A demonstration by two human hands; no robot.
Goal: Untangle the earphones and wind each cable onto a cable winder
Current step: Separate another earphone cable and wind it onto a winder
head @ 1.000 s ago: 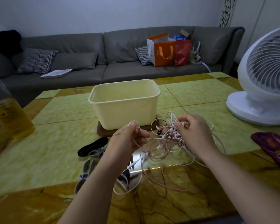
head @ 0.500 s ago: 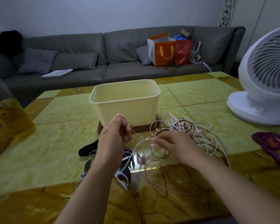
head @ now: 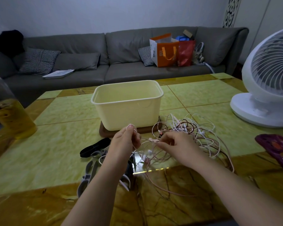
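Note:
A tangle of earphone cables (head: 188, 129), white, pink and brown, lies on the table right of centre, with long pink loops trailing toward me. My left hand (head: 124, 142) pinches a loop of pale pink cable raised in front of the tub. My right hand (head: 176, 144) pinches the same cable at a small joint a short way to the right, the strand stretched between both hands. Several cable winders, one black (head: 95, 147) and others grey (head: 88, 175), lie under and left of my left forearm, partly hidden.
A cream plastic tub (head: 127, 103) stands on a brown board behind my hands. A white fan (head: 268, 79) occupies the right side, a bottle of yellow liquid (head: 8, 115) the left edge, a purple item (head: 278, 149) the near right. A sofa lies beyond the table.
My right hand left the tangle and came left and nearer to pinch the cable's joint. My left hand rose with its loop, drawing the strand taut.

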